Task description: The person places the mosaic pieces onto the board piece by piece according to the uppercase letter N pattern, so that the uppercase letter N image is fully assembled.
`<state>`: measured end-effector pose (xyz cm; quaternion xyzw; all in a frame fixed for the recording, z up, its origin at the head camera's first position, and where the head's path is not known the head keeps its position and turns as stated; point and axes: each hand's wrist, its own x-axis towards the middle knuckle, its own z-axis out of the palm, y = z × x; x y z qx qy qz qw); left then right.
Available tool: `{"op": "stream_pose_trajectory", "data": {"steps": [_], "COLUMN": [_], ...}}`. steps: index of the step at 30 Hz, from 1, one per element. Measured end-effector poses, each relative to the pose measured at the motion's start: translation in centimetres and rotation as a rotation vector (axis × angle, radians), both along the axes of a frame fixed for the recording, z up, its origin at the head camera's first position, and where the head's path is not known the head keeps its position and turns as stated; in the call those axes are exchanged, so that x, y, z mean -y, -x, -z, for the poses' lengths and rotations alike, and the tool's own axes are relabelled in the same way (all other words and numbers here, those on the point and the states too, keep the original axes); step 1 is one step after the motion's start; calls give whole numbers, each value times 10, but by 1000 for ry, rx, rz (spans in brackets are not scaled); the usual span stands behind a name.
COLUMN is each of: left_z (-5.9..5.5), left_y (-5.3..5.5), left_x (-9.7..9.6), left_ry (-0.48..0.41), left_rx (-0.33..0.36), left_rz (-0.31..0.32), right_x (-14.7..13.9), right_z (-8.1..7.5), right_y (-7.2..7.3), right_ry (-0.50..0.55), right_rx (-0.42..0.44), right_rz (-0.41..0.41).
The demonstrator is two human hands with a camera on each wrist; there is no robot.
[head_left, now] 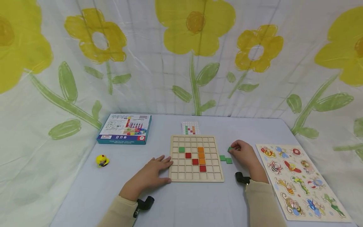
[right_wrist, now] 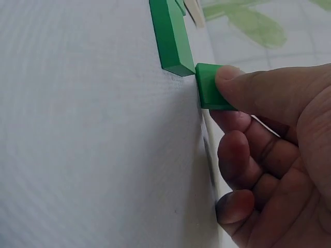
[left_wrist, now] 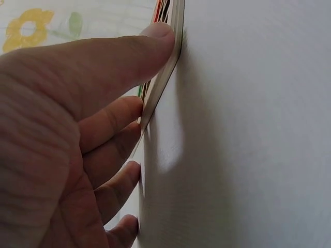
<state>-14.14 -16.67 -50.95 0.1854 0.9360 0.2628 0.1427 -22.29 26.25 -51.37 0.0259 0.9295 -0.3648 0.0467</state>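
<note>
A wooden grid board (head_left: 181,176) lies flat on the table, with one green, several red and several orange square tiles in its cells. My left hand (head_left: 153,172) rests at the board's left edge, fingers spread and fairly straight; in the left wrist view the thumb (left_wrist: 155,46) touches the board's side. To the right of the board, my right hand (head_left: 244,154) pinches a green tile (right_wrist: 208,88) between thumb and fingers. Two more green tiles (head_left: 229,160) lie on the table between that hand and the board.
Behind the board lies a pattern card (head_left: 191,127) with a coloured grid. A boxed set (head_left: 123,129) sits at the back left, a small yellow toy (head_left: 102,160) in front of it. At right lies a wooden insect puzzle board (head_left: 304,183). A flower-printed curtain (head_left: 141,88) hangs behind.
</note>
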Motion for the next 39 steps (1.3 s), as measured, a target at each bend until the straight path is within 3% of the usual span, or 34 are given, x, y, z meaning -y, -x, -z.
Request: {"op": "stream_pose_trajectory", "data": {"steps": [14,17,26,39], "left_z": [2,2,0,3], "left_y": [-1,-2,-1,4], "left_x": [-1,-1,0,0], "left_ry": [25,24,4,-10], "left_rx": [13,10,15,6], "left_rz": [-39,-38,-41,7], "right_x": [11,27,98,162], "right_z": [0,-6,-22,-15], "right_y": [3,3,2,4], "right_ry": [94,140,260,233], "right_rx": [-33,-37,-65,-40], "right_rz": [0,-24,-208,-296]}}
